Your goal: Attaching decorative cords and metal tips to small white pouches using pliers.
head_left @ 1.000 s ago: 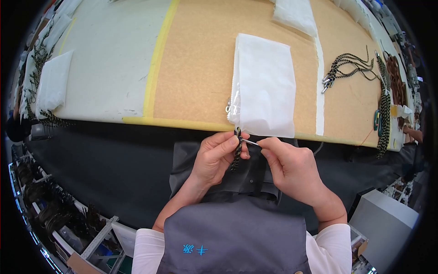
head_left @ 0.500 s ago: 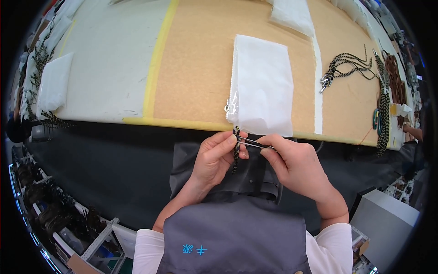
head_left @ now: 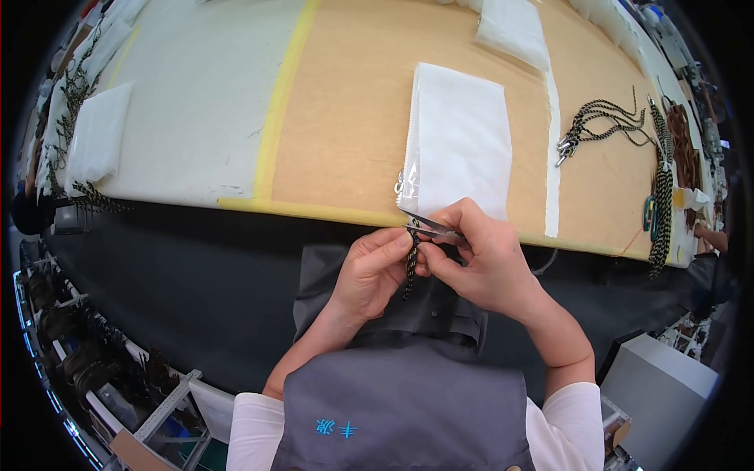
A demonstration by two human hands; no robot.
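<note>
At the table's near edge my left hand (head_left: 375,271) pinches a short black braided cord (head_left: 410,276) with yellowish flecks, which hangs below the fingers. My right hand (head_left: 488,255) grips small thread snips (head_left: 440,231), their two blades spread and pointing left across the cord's upper end. Whether the blades touch the cord cannot be made out. Just beyond both hands lies a flat white fabric pouch (head_left: 462,141), with a clear strip and a metal ring along its left side. My right fingers overlap its lower edge in the picture.
More white pouches lie at the far edge (head_left: 514,35) and left (head_left: 100,137). On the right are dark cords with silver tips (head_left: 601,118), a long cord bundle (head_left: 661,196), brown cords (head_left: 683,145) and a teal-handled tool (head_left: 649,213). Another person's hand (head_left: 711,238) shows far right.
My right hand has moved up and slightly left, turning the snips, and their blades are spread wider at the cord's top. My left hand keeps its pinch. The view has shifted slightly.
</note>
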